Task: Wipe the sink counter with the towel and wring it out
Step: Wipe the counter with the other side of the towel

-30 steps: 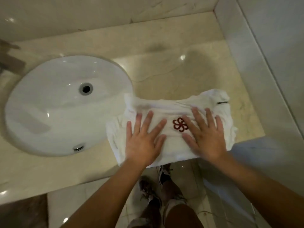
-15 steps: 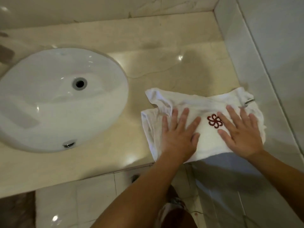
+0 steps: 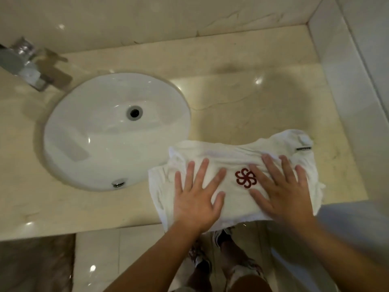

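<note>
Head view, looking steeply down. White towel (image 3: 233, 157) lies bunched and flattened on the beige marble table (image 3: 242, 108), at about 4 o'clock from the sink (image 3: 84, 144), its left corner just lapping the basin's rim. Near edge of the towel hangs slightly past the table's front edge.

Both grips are on top of the towel — left hand (image 3: 195, 197) on its left half, right hand (image 3: 282, 190) on its right half. Fingers of each are straight and spread, palms pressed flat on the cloth; neither curls around or pinches anything. Fingertips point toward 12 o'clock, left ones leaning a little to 1, right ones to 11.

Between the two hands, on the towel's upper face, a red embroidered emblem (image 3: 245, 178) — the right thumb lies just below it. A small label tab (image 3: 304, 144) shows at the towel's far right corner, about 1 o'clock from the right hand.

Sink is oval, white, with a drain hole (image 3: 134, 112) at its middle and an overflow fitting (image 3: 118, 183) on the near wall. Chrome faucet (image 3: 23, 62) sits at 10 o'clock from the basin, blurred. White wall panel (image 3: 347, 102) bounds the table at 3 o'clock. Shoes (image 3: 221, 237) and tiled floor (image 3: 96, 260) visible below the table edge.
</note>
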The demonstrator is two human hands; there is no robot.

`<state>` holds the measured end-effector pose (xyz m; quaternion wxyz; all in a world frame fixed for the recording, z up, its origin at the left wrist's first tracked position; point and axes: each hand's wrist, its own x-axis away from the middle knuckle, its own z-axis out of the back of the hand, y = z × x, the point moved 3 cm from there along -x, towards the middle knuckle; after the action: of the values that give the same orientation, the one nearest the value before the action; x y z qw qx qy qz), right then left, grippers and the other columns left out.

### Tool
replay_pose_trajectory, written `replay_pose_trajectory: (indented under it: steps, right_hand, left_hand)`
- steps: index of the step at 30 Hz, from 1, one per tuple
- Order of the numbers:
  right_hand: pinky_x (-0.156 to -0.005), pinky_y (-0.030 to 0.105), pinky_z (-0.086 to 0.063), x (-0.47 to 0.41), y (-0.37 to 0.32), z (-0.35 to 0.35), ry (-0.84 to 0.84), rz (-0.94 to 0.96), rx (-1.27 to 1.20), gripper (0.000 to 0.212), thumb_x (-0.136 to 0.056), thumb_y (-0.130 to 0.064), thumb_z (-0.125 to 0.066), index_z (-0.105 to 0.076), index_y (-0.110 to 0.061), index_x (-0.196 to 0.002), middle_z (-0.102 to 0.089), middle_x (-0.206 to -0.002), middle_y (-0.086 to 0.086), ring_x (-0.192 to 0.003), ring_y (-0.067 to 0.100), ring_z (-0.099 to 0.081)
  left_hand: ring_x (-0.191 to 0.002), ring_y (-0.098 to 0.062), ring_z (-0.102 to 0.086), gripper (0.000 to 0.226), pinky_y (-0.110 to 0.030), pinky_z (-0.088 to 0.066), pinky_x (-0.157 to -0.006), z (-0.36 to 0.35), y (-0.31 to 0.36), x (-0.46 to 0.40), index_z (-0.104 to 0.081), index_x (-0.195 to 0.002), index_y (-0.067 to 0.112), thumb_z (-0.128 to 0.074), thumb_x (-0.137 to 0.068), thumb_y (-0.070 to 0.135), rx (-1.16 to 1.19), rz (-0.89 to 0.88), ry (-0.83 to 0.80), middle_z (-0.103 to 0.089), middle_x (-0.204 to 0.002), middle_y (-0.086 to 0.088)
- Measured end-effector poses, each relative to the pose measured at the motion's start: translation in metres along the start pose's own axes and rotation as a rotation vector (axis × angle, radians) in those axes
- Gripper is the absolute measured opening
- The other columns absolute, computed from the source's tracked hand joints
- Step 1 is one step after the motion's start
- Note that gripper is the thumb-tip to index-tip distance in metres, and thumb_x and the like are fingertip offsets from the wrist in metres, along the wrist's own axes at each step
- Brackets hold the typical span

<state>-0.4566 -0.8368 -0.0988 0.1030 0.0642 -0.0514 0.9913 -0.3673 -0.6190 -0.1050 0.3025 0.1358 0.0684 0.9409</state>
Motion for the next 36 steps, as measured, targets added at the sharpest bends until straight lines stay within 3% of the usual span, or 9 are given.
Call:
replay_pose_trajectory:
  steps: [3,7,10,15,20,25,29,32,36]
  right_hand:
    - [-0.111,0.065,-0.023,-0.008,0.0,0.004,0.01,-0.021,-0.01,0.064,-0.097,-0.067,-0.015,-0.027,-0.04,-0.153,-0.026,-0.164,0.001,-0.146,0.039,-0.029]
    - [-0.108,0.063,-0.027,-0.052,0.008,0.009,-0.001,-0.154,-0.01,0.064,-0.095,-0.065,-0.023,-0.029,-0.039,-0.153,-0.026,-0.163,0.0,-0.146,0.04,-0.027]
    - [-0.107,0.062,-0.027,-0.068,0.009,0.007,-0.016,-0.172,0.004,0.065,-0.095,-0.062,-0.028,-0.03,-0.037,-0.155,-0.025,-0.164,0.002,-0.146,0.042,-0.026]
    - [-0.105,0.064,-0.03,-0.029,-0.01,-0.004,0.025,-0.055,0.048,0.062,-0.099,-0.06,-0.027,-0.035,-0.031,-0.154,-0.026,-0.164,0.004,-0.147,0.043,-0.024]
    - [-0.107,0.066,-0.026,0.013,-0.083,-0.014,0.022,0.014,0.01,0.063,-0.097,-0.059,-0.03,-0.037,-0.031,-0.153,-0.025,-0.164,0.006,-0.148,0.044,-0.022]
    - [-0.114,0.065,-0.018,-0.003,-0.155,-0.02,0.084,0.07,-0.014,0.062,-0.095,-0.058,-0.039,-0.037,-0.033,-0.153,-0.029,-0.162,0.006,-0.148,0.043,-0.023]
    - [-0.114,0.062,-0.024,-0.001,-0.138,-0.024,0.146,0.134,0.0,0.063,-0.094,-0.061,-0.045,-0.042,-0.031,-0.15,-0.034,-0.16,0.004,-0.146,0.038,-0.03]
    - [-0.11,0.062,-0.03,0.005,-0.087,-0.023,0.133,0.123,0.039,0.063,-0.096,-0.065,-0.04,-0.044,-0.03,-0.149,-0.036,-0.159,0.006,-0.145,0.038,-0.032]
    - [-0.109,0.062,-0.025,0.022,-0.036,-0.008,-0.018,-0.006,0.015,0.068,-0.098,-0.068,-0.014,-0.04,-0.033,-0.15,-0.029,-0.162,0.002,-0.146,0.041,-0.026]
  left_hand:
    - [-0.152,-0.028,-0.001,0.059,-0.057,-0.005,-0.116,0.006,-0.002,-0.013,-0.014,-0.151,0.051,-0.029,-0.095,0.06,-0.011,-0.008,-0.01,-0.008,-0.165,0.004]
    - [-0.15,-0.024,0.017,0.057,-0.056,0.008,-0.118,0.021,-0.006,-0.079,0.002,-0.15,0.054,-0.021,-0.097,0.061,-0.011,-0.068,-0.071,0.009,-0.165,0.007]
    - [-0.15,-0.024,0.018,0.057,-0.055,0.007,-0.119,0.025,-0.008,-0.093,0.003,-0.151,0.05,-0.018,-0.098,0.059,-0.035,-0.048,-0.064,0.01,-0.164,0.007]
    - [-0.149,-0.024,0.019,0.057,-0.052,0.01,-0.119,0.023,-0.02,-0.033,0.004,-0.152,0.049,-0.015,-0.099,0.058,-0.013,-0.059,-0.096,0.013,-0.164,0.006]
    - [-0.152,-0.024,0.001,0.056,-0.054,-0.007,-0.119,0.008,-0.071,0.046,-0.014,-0.152,0.05,-0.026,-0.098,0.059,-0.024,-0.031,-0.021,-0.005,-0.165,0.006]
    - [-0.152,-0.024,-0.003,0.056,-0.057,-0.014,-0.118,0.016,-0.143,0.069,-0.018,-0.152,0.048,-0.026,-0.097,0.059,-0.072,0.02,-0.02,-0.009,-0.165,0.005]
    - [-0.151,-0.029,-0.008,0.058,-0.06,-0.013,-0.117,0.013,-0.131,0.067,-0.017,-0.153,0.046,-0.026,-0.097,0.057,-0.101,0.041,-0.02,-0.012,-0.164,0.0]
    - [-0.151,-0.033,-0.006,0.058,-0.061,-0.009,-0.116,0.012,-0.084,0.051,-0.016,-0.153,0.046,-0.025,-0.097,0.056,-0.067,0.015,-0.014,-0.011,-0.164,-0.002]
    - [-0.146,-0.028,0.027,0.057,-0.057,0.013,-0.117,0.008,-0.026,0.031,0.005,-0.151,0.048,-0.013,-0.098,0.059,0.008,-0.071,-0.125,0.021,-0.16,0.004]
